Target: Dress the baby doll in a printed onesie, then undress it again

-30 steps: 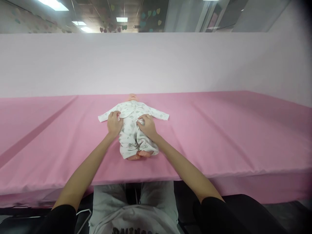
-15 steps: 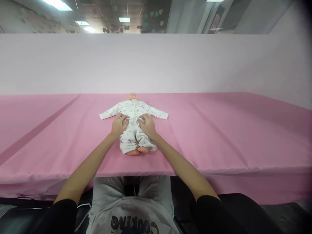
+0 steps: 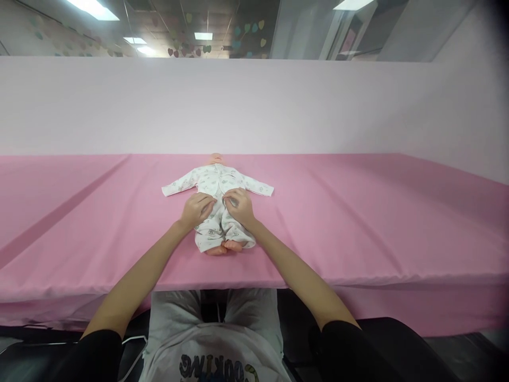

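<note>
A baby doll (image 3: 217, 158) lies on its back, head at the far side. It wears a white printed long-sleeved top (image 3: 217, 178) with the sleeves spread out, and matching trousers (image 3: 222, 220). Its bare feet (image 3: 225, 247) stick out of the trouser legs toward me. At the waist, my left hand (image 3: 199, 208) is closed in a pinch on the left side of the trousers' front. My right hand (image 3: 239, 206) pinches the trouser waist just across from it, fingertips close to the middle. The cloth between the fingertips is largely hidden.
Pink cloth (image 3: 338, 223) covers the wide table, whose near edge runs just in front of my lap. Behind the table stands a white partition (image 3: 254, 106). Dark chairs (image 3: 397, 345) are at both sides of my legs.
My left hand has moved right, toward the middle of the doll's waist. My right hand has shifted slightly left and nearer to me. The doll lies in the same place.
</note>
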The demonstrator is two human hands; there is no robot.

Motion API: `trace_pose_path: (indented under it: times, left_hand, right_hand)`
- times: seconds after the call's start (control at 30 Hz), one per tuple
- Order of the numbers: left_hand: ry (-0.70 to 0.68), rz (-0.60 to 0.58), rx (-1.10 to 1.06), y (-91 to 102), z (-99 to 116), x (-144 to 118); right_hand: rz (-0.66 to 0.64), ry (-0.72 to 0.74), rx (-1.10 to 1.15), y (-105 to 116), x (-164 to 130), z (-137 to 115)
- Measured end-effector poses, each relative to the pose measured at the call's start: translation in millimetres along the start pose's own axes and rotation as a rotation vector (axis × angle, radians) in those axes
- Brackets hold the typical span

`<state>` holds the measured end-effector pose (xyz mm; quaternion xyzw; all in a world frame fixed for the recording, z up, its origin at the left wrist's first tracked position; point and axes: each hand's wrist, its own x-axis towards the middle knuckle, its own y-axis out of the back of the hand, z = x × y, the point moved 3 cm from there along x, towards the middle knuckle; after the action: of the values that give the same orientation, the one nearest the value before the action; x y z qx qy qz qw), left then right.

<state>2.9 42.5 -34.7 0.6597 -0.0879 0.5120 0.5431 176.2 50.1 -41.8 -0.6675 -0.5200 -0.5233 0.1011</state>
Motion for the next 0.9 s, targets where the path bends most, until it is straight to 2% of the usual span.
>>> trace_pose_path:
  times: [0.17, 0.4, 0.53, 0.67, 0.77, 0.83, 0.9]
  left_hand:
    - [-0.079, 0.007, 0.126, 2.5, 2, 0]
    - [-0.126, 0.051, 0.166, 1.2, 2, 0]
    - [-0.095, 0.047, 0.174, 1.6, 2, 0]
    - [-0.067, 0.050, 0.133, 1.9, 3, -1]
    - [0.058, 0.096, 0.071, 1.3, -4, 10]
    - [0.229, 0.142, 0.036, -0.8, -15, 26]
    - [0.405, 0.130, 0.005, -7.1, -28, 46]
  right_hand:
    - [0.045, 0.014, -0.001, 2, 0, -2]
    - [0.036, -0.038, -0.057, 1, 3, 0]
    - [-0.012, -0.151, -0.081, -6, 32, 13]
    - [-0.178, -0.307, -0.141, -20, 72, 27]
    - [-0.307, -0.357, -0.176, -30, 89, 27]
    - [-0.355, -0.370, -0.198, -34, 94, 23]
    - [-0.370, -0.395, -0.220, -37, 96, 20]
